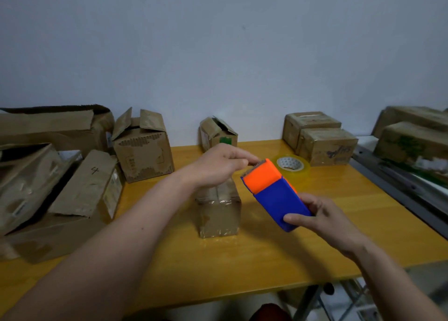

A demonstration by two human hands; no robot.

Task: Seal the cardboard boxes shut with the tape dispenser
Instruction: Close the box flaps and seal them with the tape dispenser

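Note:
A blue and orange tape dispenser [274, 192] is held tilted above the yellow table [266, 255], orange end up and away from me. My right hand [322, 221] grips its blue lower end. My left hand [223, 163] pinches at the dispenser's top edge with thumb and forefinger, where the tape end seems to be. Under my left hand stands a small cardboard box [218, 211], closed and shiny with clear tape.
A roll of clear tape [291, 164] lies behind the dispenser. Open boxes stand at the back: one [143, 146] left of centre, a small one [218, 133] in the middle. Two taped boxes [320, 139] sit back right. Larger boxes [60, 187] crowd the left.

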